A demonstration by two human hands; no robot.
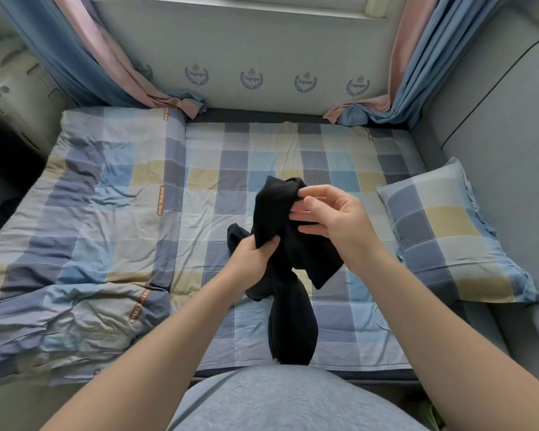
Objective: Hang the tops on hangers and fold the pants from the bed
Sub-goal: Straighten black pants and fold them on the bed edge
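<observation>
A black garment (288,262) hangs bunched in the air above the middle of the bed (262,169); I cannot tell whether it is a top or pants. My left hand (252,256) grips a lower fold of it, fingers curled into the cloth. My right hand (330,214) pinches its upper edge between thumb and fingertips. A long twisted part of the garment dangles down toward my waist. No hangers are in view.
A rumpled checked quilt (84,231) covers the left half of the bed. A matching pillow (448,231) lies at the right edge against a grey padded side (495,126). Blue and pink curtains (84,54) hang at both far corners. A thin white cable (380,318) lies near the pillow.
</observation>
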